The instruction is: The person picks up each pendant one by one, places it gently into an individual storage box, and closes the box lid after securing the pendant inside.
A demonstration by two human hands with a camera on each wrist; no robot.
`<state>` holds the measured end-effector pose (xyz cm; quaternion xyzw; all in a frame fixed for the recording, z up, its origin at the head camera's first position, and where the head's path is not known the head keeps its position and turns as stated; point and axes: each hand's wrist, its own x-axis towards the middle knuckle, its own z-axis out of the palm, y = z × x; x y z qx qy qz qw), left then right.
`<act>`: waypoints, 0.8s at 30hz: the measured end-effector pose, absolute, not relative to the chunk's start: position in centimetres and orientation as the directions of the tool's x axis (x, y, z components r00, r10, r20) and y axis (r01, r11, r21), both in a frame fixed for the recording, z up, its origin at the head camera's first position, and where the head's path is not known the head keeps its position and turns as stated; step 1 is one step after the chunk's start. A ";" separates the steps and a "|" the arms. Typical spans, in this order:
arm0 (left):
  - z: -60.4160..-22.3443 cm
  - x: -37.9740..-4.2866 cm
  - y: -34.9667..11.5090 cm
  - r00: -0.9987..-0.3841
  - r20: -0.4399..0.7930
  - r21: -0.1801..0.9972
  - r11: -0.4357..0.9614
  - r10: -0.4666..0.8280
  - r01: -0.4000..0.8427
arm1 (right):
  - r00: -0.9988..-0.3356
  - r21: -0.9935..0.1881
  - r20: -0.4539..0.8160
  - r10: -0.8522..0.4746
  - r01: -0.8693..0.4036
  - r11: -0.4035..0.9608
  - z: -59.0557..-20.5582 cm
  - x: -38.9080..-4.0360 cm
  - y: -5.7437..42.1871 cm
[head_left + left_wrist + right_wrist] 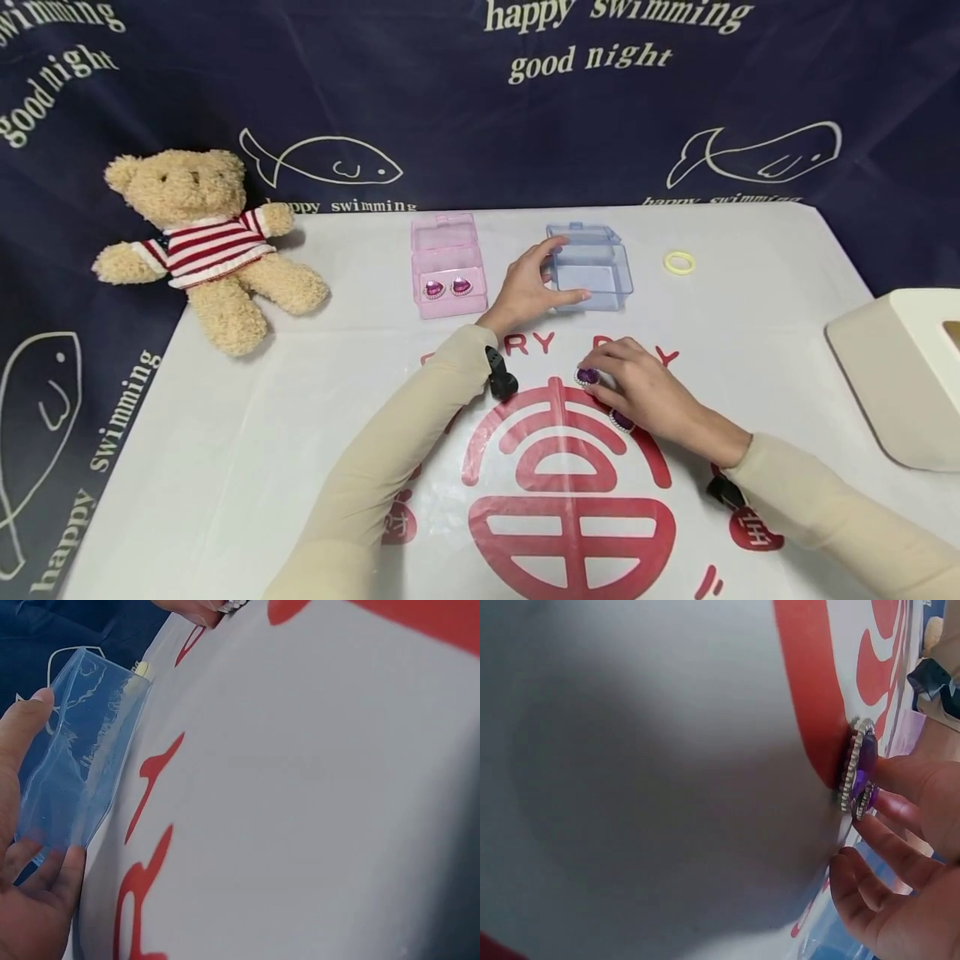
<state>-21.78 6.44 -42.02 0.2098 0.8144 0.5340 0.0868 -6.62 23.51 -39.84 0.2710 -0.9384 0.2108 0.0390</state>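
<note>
My left hand holds the open clear blue plastic box by its left side, thumb along the front and fingers toward the back. In the left wrist view, the thumb and fingertips rest on the box wall. Nearer the front, my right hand pinches a purple gem ornament with a beaded silver edge, low over the tablecloth. A second purple gem ornament lies on the cloth beneath that hand, partly covered by it; the right wrist view shows this larger-looking gem in front of the pinched one.
An open pink plastic box holds two purple-pink heart gems. A yellow ring lies right of the blue box. The teddy bear sits at the left, and a whitish box stands at the right edge.
</note>
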 end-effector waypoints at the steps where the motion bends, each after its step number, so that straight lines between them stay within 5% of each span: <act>1: -42.1 -21.8 6.4 -0.899 0.083 0.907 0.341 0.431 0.247 | -0.850 -0.382 0.189 -0.492 -0.525 0.761 -39.8 -6.6 23.5; 9: -42.1 -21.9 6.1 -0.897 0.089 0.909 0.333 0.432 0.250 | -0.868 -0.457 0.236 -0.437 -0.496 0.738 -38.9 -7.1 23.7; 24: -42.2 -22.0 6.5 -0.896 0.102 0.903 0.336 0.433 0.266 | -0.826 -0.424 0.453 -0.335 -0.530 0.734 -35.0 -10.3 23.9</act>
